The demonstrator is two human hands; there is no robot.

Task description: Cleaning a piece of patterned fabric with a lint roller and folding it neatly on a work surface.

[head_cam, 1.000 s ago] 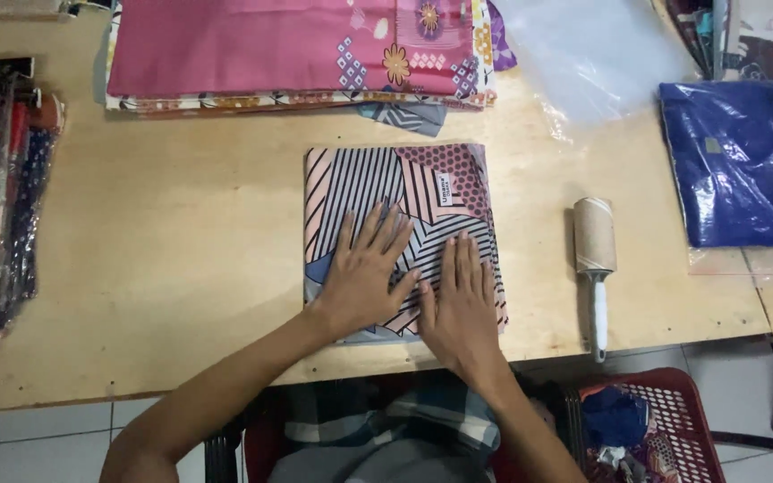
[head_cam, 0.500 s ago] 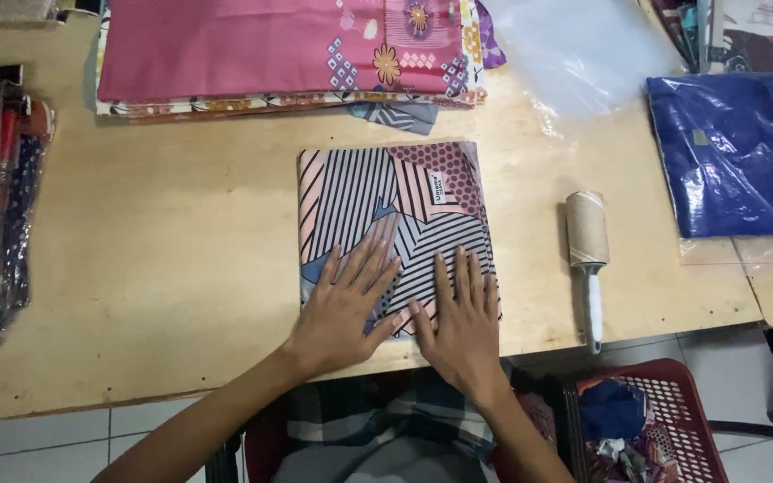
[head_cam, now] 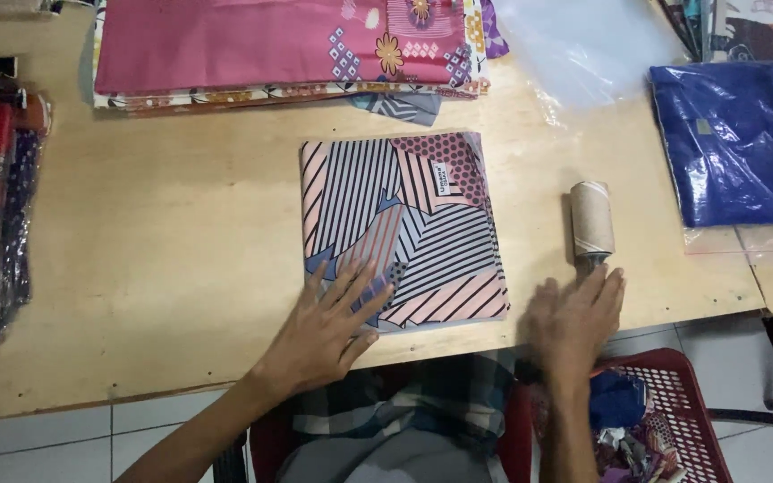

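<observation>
Neither grip holds anything: left hand [head_cam: 328, 326] flat on folded cloth [head_cam: 402, 228], right hand [head_cam: 574, 322] open over lint roller [head_cam: 592, 224].

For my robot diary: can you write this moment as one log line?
left hand flat on folded cloth | right hand at lint roller handle | table

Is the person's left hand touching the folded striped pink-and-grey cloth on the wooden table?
Touching: the head view shows the left hand lying flat with fingers spread on the folded striped cloth's lower left corner.
</observation>
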